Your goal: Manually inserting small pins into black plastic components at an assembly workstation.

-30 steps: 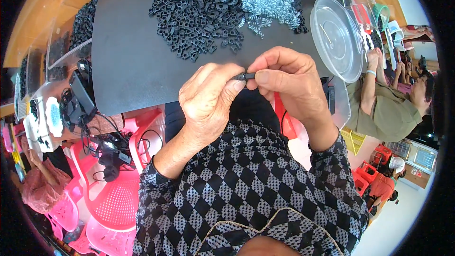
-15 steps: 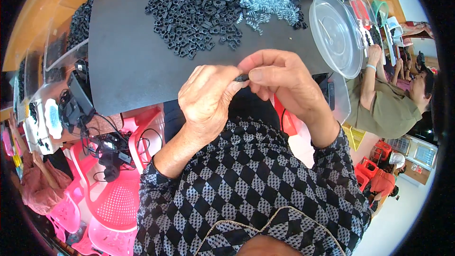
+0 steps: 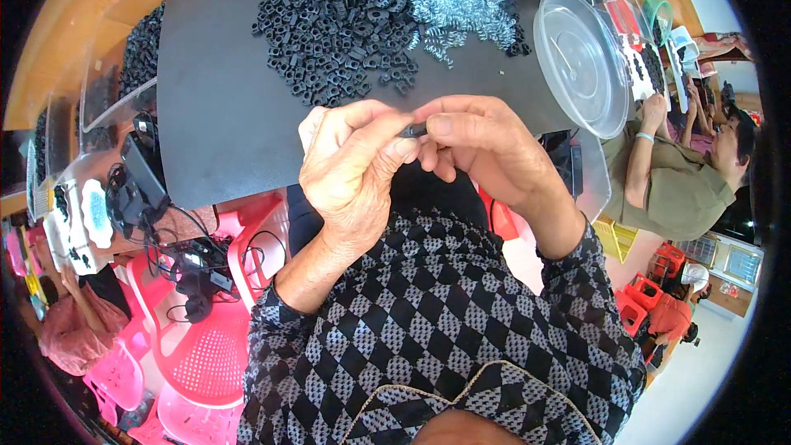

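Note:
A small black plastic piece point(image 3: 414, 129) is pinched between my two hands, just in front of the table's near edge. My left hand point(image 3: 350, 161) grips one end between thumb and forefinger. The thumb and fingertips of my right hand point(image 3: 490, 144) close on the other end. Fingers cover most of the piece, so its full shape is hidden. Beyond my hands, a large heap of small black plastic parts point(image 3: 338, 37) lies on the dark table point(image 3: 218, 115). A pile of small silvery coil springs point(image 3: 463, 12) rests on the heap's right side.
A round clear plastic lid point(image 3: 581, 62) lies at the table's right. Clear bins of black parts point(image 3: 142, 49) stand at the left, near black cables and devices point(image 3: 136, 189). Pink chairs point(image 3: 202, 354) are at lower left. A co-worker in an olive shirt point(image 3: 676, 185) sits at the right.
My left hand has turned a little, its fingers lifting and shifting left. The black piece has moved slightly left and now lies more level. Both hands still hold it.

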Motion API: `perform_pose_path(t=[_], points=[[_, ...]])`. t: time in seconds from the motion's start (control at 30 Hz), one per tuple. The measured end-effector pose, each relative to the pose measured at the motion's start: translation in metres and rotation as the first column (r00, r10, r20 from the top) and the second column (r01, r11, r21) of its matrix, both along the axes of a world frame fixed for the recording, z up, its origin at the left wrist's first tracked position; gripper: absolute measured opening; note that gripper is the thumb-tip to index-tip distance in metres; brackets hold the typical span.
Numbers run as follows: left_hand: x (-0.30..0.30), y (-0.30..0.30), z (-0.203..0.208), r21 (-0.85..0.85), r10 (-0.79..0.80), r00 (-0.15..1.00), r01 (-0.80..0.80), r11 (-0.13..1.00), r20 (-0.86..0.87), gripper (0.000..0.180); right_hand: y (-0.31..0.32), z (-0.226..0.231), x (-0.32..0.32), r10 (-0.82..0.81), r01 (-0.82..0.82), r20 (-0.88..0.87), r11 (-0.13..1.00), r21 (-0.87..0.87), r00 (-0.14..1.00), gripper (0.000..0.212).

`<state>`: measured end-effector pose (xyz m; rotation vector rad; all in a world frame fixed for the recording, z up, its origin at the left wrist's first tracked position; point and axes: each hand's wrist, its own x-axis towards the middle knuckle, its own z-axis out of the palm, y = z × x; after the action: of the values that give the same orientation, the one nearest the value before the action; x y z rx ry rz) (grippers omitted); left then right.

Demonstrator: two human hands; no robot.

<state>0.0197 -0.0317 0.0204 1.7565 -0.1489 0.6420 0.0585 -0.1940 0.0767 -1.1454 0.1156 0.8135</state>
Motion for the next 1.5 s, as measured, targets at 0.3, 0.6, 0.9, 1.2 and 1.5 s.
perform_pose_path(t=[0.3, 0.6, 0.9, 1.2, 1.5], points=[[-0.002, 0.001, 0.005, -0.097, -0.134, 0.987, 0.125, 0.987, -0.086, 0.013, 0.013, -0.010, -0.017, -0.107, 0.283, 0.602, 0.937, -0.206, 0.791, 0.014], [-0.003, 0.006, 0.007, -0.217, -0.226, 0.956, 0.184, 0.959, -0.187, 0.011, 0.009, -0.011, -0.010, 0.253, 0.352, 0.876, 0.842, -0.409, 0.411, 0.011], [-0.006, 0.002, 0.005, -0.180, -0.275, 0.944, 0.243, 0.953, -0.180, 0.012, 0.000, 0.005, 0.000, 0.504, 0.261, 0.805, 0.770, -0.583, 0.313, 0.011], [-0.010, 0.000, 0.005, -0.228, -0.275, 0.940, 0.229, 0.946, -0.199, 0.011, -0.003, 0.000, 0.002, 0.556, 0.252, 0.827, 0.791, -0.557, 0.080, 0.009], [-0.014, -0.003, 0.007, -0.347, -0.265, 0.931, 0.169, 0.922, -0.250, 0.011, 0.003, -0.016, -0.003, 0.490, 0.370, 0.866, 0.826, -0.425, -0.101, 0.020]])
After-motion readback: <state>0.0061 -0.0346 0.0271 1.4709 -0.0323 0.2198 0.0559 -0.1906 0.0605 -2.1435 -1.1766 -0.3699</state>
